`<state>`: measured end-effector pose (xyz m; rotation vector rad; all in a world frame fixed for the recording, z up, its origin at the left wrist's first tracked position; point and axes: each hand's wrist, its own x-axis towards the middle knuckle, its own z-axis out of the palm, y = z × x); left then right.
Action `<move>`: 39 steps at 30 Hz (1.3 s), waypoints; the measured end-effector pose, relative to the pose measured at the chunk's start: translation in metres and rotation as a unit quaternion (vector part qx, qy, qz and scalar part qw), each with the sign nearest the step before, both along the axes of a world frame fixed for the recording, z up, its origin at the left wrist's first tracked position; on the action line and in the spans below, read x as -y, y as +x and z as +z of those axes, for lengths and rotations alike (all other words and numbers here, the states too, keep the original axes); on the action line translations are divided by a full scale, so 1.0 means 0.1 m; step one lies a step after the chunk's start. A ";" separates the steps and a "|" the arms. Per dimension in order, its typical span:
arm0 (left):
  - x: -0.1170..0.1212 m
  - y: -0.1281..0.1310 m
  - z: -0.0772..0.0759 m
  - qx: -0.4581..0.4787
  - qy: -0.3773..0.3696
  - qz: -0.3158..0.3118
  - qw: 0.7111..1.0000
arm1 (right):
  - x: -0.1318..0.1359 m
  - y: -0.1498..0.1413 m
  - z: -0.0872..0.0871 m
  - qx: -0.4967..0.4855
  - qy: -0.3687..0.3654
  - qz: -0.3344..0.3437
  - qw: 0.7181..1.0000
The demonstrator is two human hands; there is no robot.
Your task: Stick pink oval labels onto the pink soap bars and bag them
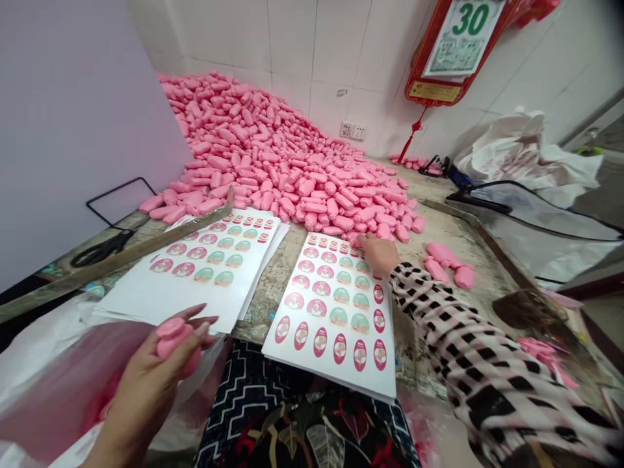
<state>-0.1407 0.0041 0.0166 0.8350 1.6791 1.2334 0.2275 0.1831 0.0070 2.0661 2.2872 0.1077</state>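
Pink plastic-looking pieces heaped behind two sticker stacks; both hands at work

Left hand (151,377) was raised near the lower left, fingers curled around a pink piece (178,348), thumb and fingertips fairly close together. Right hand (380,255) reached to the top right corner of the right sticker stack (329,318), right at the heap's front edge; fingers bent, fingertips covered, so couldn't tell how far they were open or whether they gripped anything.

Pink heap (273,156) filled the back of the table (267,292), sloping against the tiled wall (292,39). Worn strip (160,247) lay across part of the left sticker stack (185,302), with black scissors (102,250) beside it. Few loose pink pieces (446,257) sat apart on the right. White bags (529,153) crowded the far right, red-framed calendar (461,45) hung above.

Pieces were smooth, stubby, rounded. Sheets were flat, white, with pink and green domes plus ovals. Tabletop looked rough, stained; checked sleeve (463,338) was loose cloth.

Far piece ends were buried. Calendar top was cut off. Contents of the clear bag (49,396), lower left, were hard to make out.
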 end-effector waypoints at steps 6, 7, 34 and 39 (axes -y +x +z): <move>-0.06 0.44 0.00 0.230 -0.065 -0.126 0.963 | 0.28 0.19 0.02 -0.078 0.055 -0.029 0.995; -0.09 0.53 0.01 0.273 -0.088 -0.147 0.947 | 0.37 0.19 -0.01 -0.143 0.067 -0.040 0.987; -0.29 1.34 -0.06 0.175 -0.099 -0.356 0.913 | 0.91 0.39 -0.19 -0.320 0.076 -0.129 0.936; -0.50 1.77 -0.10 -0.205 0.135 -0.503 0.829 | 1.15 0.53 -0.28 -0.275 0.033 -0.149 0.949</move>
